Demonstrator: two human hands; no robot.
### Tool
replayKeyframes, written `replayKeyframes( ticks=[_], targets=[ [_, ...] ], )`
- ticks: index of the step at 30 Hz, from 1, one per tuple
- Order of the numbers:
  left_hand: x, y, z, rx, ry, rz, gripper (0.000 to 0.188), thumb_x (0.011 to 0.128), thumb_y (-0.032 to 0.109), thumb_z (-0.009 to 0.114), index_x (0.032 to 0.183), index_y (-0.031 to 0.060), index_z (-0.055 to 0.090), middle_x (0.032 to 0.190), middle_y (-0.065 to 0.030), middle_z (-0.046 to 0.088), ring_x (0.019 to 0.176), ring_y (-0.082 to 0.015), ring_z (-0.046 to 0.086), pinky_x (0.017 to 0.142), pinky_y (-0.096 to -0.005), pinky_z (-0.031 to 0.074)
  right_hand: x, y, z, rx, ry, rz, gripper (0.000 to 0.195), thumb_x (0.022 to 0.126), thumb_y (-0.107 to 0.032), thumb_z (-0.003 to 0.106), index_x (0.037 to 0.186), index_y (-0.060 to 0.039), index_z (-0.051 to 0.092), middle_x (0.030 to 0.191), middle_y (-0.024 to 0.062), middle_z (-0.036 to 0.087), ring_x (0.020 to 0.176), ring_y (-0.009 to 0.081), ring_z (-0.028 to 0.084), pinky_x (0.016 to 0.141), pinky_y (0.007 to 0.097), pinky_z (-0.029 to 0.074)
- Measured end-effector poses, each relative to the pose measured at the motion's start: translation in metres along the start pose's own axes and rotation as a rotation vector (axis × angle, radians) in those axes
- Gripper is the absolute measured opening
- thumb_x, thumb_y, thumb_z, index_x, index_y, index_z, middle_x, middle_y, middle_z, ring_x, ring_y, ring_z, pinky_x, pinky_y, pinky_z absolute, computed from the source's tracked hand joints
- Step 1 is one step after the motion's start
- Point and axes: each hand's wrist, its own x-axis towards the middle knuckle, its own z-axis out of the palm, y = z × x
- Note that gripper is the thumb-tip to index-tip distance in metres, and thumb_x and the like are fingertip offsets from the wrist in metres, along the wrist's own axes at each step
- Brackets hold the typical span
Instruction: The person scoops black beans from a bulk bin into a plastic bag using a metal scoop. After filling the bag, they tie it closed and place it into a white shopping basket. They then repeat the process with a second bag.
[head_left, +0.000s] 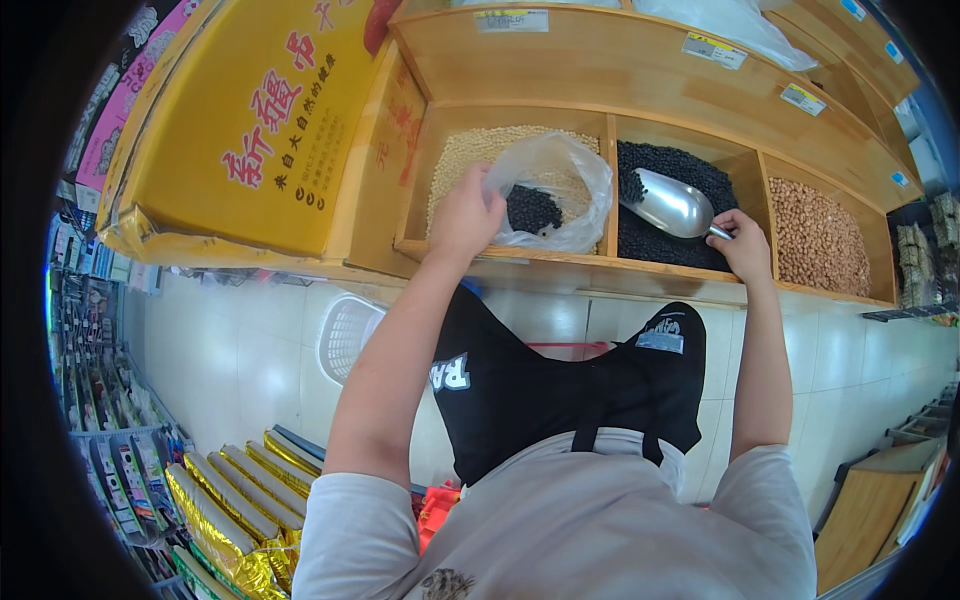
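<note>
My left hand (471, 212) grips the near-left rim of a clear plastic bag (592, 187). The bag's mouth gapes upward, and a heap of black beans (532, 210) lies inside it. It rests over the soybeans (469, 146) in the left compartment of a wooden bin. In the middle compartment, my right hand (742, 241) holds the handle of a metal scoop (671, 204). Some black beans sit at the scoop's mouth, which is tipped left towards the bag. Loose black beans (660, 157) surround the scoop.
Reddish-brown peanuts (817, 232) fill the right compartment. A wooden divider (612, 187) separates bag and scoop. At left stands a large yellow carton (247, 142). Below the bin's front edge is a white plastic basket (346, 337). Gold-wrapped packages (225, 510) lie behind at left.
</note>
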Motion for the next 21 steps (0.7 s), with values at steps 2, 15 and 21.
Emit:
replayKeyframes(
  ticks=[2, 15, 21],
  targets=[
    [-0.001, -0.001, 0.0, 0.015, 0.001, -0.004, 0.039, 0.094, 0.02, 0.064, 0.131, 0.011, 0.057, 0.109, -0.0222, 0.075, 0.101, -0.0435, 0.071, 0.088, -0.0545, 0.056, 0.004, 0.01, 0.003, 0.121, 0.017, -0.003, 0.033, 0.079, -0.01, 0.086, 0.108, -0.0059, 0.071, 0.097, 0.0075, 0.076, 0.092, 0.0216, 0.073, 0.085, 0.0351, 0.056],
    [-0.001, -0.002, 0.002, 0.034, 0.01, -0.006, 0.038, 0.094, 0.021, 0.063, 0.13, 0.0091, 0.057, 0.112, -0.0237, 0.073, 0.102, -0.0444, 0.07, 0.089, -0.0541, 0.056, 0.01, 0.027, 0.006, 0.684, 0.058, -0.066, 0.032, 0.087, 0.006, 0.081, 0.114, -0.0018, 0.066, 0.102, 0.0018, 0.069, 0.096, 0.0089, 0.066, 0.084, 0.0219, 0.054],
    [0.0, -0.004, 0.002, 0.021, 0.035, 0.035, 0.038, 0.093, 0.02, 0.063, 0.129, 0.0101, 0.058, 0.106, -0.0218, 0.074, 0.098, -0.043, 0.071, 0.086, -0.0544, 0.056, -0.008, -0.012, -0.006, 0.642, 0.118, -0.055, 0.035, 0.085, 0.005, 0.083, 0.116, -0.0012, 0.067, 0.106, 0.0044, 0.072, 0.101, 0.0125, 0.07, 0.09, 0.0245, 0.055]
  ],
)
